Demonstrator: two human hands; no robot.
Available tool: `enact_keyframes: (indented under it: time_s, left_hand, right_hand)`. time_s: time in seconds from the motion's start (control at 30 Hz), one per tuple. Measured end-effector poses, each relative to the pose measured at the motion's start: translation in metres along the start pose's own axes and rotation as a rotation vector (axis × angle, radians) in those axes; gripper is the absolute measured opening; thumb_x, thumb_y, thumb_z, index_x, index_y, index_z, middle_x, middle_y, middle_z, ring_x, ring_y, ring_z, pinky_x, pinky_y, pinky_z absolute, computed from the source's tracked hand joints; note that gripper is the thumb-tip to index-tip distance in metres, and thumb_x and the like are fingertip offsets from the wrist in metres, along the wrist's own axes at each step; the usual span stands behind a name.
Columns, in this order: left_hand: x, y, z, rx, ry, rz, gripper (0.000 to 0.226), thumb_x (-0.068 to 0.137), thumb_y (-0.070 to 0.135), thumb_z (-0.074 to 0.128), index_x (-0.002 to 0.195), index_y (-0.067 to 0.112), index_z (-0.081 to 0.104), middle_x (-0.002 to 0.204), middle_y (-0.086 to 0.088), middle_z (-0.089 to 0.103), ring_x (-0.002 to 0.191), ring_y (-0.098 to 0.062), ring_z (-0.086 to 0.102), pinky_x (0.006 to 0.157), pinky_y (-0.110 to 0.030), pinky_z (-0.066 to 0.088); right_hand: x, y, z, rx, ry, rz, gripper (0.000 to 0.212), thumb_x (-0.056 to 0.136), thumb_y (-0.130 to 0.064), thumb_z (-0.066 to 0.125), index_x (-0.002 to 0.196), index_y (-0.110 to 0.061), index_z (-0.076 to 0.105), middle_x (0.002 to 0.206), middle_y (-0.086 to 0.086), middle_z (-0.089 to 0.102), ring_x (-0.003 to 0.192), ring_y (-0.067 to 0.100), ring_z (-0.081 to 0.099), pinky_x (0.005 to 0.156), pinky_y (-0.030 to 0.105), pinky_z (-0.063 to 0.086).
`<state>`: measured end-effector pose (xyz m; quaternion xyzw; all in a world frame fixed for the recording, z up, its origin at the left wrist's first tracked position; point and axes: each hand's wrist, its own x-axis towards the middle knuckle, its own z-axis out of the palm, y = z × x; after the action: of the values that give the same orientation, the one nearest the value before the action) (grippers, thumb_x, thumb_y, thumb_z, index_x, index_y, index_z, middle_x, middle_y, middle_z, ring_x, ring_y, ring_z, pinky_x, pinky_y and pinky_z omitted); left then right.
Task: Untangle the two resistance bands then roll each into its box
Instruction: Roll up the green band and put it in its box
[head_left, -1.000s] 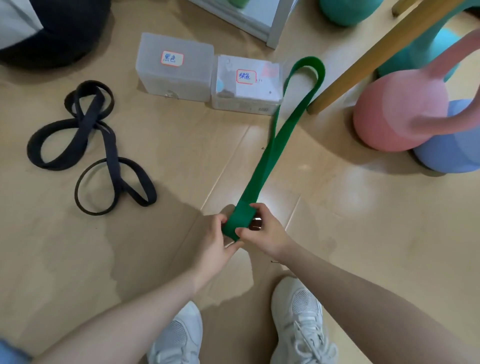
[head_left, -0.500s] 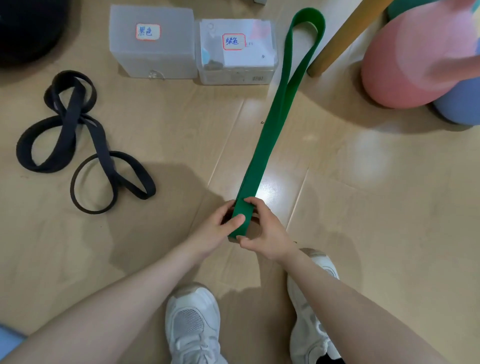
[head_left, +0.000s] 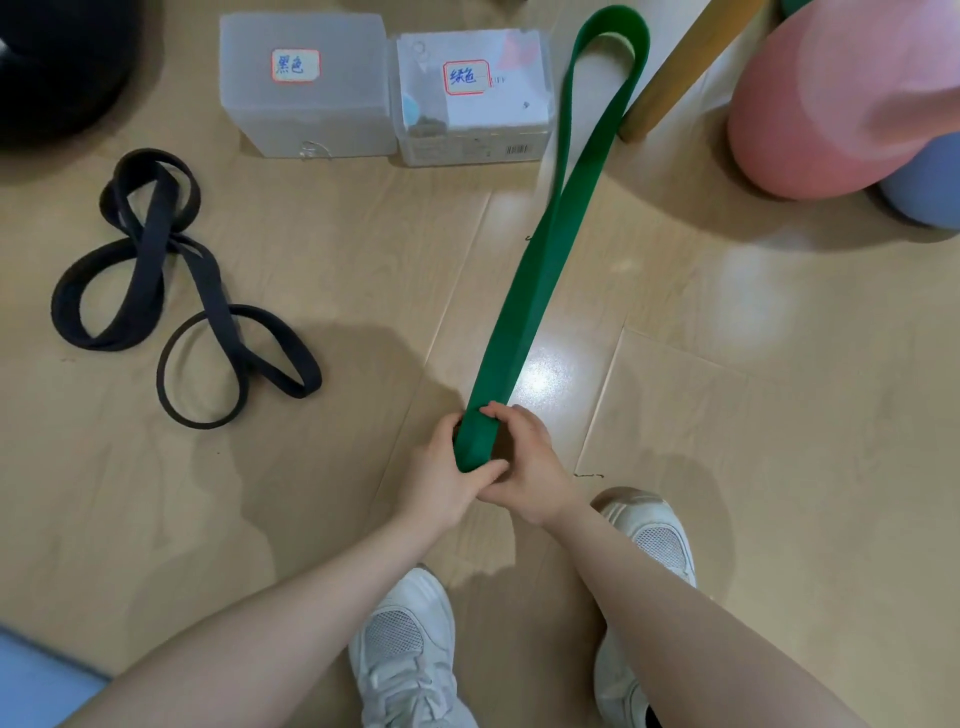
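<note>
A green resistance band (head_left: 540, 270) lies stretched out flat on the wooden floor, its far loop beside the boxes. Its near end is folded over into a small roll, which my left hand (head_left: 447, 475) and my right hand (head_left: 524, 465) both grip from either side. The black resistance band (head_left: 171, 291) lies loose in twisted loops on the floor to the left, apart from the green one. Two translucent plastic boxes stand side by side at the back: one with a black-ink label (head_left: 306, 88) on the left, one with a blue-ink label (head_left: 475, 98) on the right.
A wooden pole (head_left: 670, 78) leans down to the floor right of the green loop. Pink (head_left: 821, 104) and blue (head_left: 924, 187) kettlebells stand at the right. A dark round object (head_left: 57, 67) sits at the top left. My white shoes (head_left: 405, 649) are below my hands.
The green band's near end has been folded over and rolled a little further between my hands. The camera has tilted down slightly. The black band has not moved.
</note>
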<state>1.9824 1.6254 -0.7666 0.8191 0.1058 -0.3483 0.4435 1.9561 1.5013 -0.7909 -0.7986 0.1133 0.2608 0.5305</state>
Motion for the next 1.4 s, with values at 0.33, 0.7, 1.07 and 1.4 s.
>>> enact_keyframes:
  time_s: [0.33,0.7,1.07,1.4]
  left_hand:
    - [0.006,-0.012,-0.029,-0.27,-0.293,-0.02,0.05,0.092,0.004,0.051,0.139,0.018,0.04,0.128,0.005,0.055,0.116,-0.007,0.052,0.097,-0.019,0.039]
    - [0.019,0.014,-0.019,-0.222,-0.223,-0.029,0.035,0.097,0.013,0.044,0.13,0.021,0.05,0.117,0.005,0.06,0.106,-0.011,0.055,0.081,-0.02,0.043]
    - [0.049,0.016,-0.03,-0.338,-0.394,0.002,0.039,0.095,0.013,0.048,0.124,0.038,0.039,0.105,0.028,0.051,0.099,0.011,0.05,0.075,-0.008,0.043]
    - [0.043,-0.003,-0.015,-0.139,-0.287,0.257,0.078,0.081,0.013,0.069,0.144,0.024,0.024,0.145,0.004,0.036,0.13,-0.007,0.04,0.104,-0.017,0.035]
  right_hand:
    - [0.002,-0.007,-0.014,-0.102,-0.032,0.007,0.08,0.068,-0.021,0.081,0.138,-0.018,0.041,0.126,0.001,0.05,0.106,0.009,0.05,0.095,0.014,0.04]
    - [0.002,-0.025,-0.027,0.136,-0.069,0.184,0.06,0.082,-0.018,0.067,0.134,-0.021,0.037,0.134,-0.003,0.05,0.089,0.018,0.066,0.076,0.023,0.053]
    - [0.011,-0.043,-0.041,0.188,-0.1,0.21,0.022,0.093,-0.019,0.052,0.114,-0.024,0.053,0.098,-0.006,0.058,0.082,0.002,0.053,0.077,0.013,0.041]
    - [0.029,-0.029,-0.058,0.397,-0.189,0.428,0.032,0.09,-0.024,0.058,0.121,-0.019,0.055,0.082,-0.003,0.053,0.069,0.008,0.049,0.059,0.018,0.035]
